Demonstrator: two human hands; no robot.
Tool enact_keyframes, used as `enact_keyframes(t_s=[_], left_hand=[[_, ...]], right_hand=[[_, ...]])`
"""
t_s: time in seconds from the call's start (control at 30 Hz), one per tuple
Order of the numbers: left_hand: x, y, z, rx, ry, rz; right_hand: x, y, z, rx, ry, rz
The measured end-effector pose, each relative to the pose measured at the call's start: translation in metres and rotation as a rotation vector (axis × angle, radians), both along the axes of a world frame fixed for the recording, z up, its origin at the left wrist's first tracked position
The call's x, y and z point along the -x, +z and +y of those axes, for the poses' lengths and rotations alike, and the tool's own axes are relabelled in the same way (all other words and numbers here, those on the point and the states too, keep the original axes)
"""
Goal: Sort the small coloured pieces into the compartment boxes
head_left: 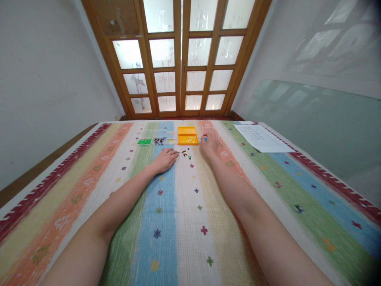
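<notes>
While leaning over the striped cloth (184, 222), reaches with both bare forearms toward its far edge. Rests the left hand (165, 159) palm-down on the blue stripe, fingers open, flat and holding nothing, fingertips just beside a scatter of small beads (186, 153). Rests the right hand (210, 143) on the other side of that scatter, knuckles up, fingers curled inward beside a tiny blue piece (205, 139); too small to tell whether pinched or merely touched. Brackets the beads, mostly dark with a few lighter ones, between the two hands, loose on the cloth. Faces, just beyond the beads, an orange tray (184, 133) with a few pale bits near its right corner. Has, just left of the tray, a clear divided box (154, 135) with green pieces (145, 141) in one compartment and dark pieces (159, 140) in the next. Has, well apart on the right, a printed paper sheet (262, 137) flat on the cloth. Looks ahead onto wooden doors (181, 59) with frosted panes and, to the right, onto a glass pane (312, 119) against the wall.
</notes>
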State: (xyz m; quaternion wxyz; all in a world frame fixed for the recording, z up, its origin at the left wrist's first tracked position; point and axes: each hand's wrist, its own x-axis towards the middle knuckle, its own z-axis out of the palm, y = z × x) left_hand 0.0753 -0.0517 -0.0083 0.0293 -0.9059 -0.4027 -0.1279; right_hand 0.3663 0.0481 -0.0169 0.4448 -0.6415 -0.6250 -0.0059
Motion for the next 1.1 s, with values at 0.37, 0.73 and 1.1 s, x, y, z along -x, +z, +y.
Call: enact_keyframes(t_s=[0.37,0.73,1.1], left_hand=[[0.017,0.002,0.013,-0.07,0.09,-0.156],[0.087,-0.01,0.053,-0.113,0.415,-0.384],[0.098,-0.027,0.059,-0.131,0.461,-0.442]], right_hand=[[0.023,0.004,-0.01,-0.025,0.334,-0.055],[0.032,0.008,-0.017,0.003,0.426,-0.148],[0.052,0.016,-0.035,0.024,0.737,-0.284]])
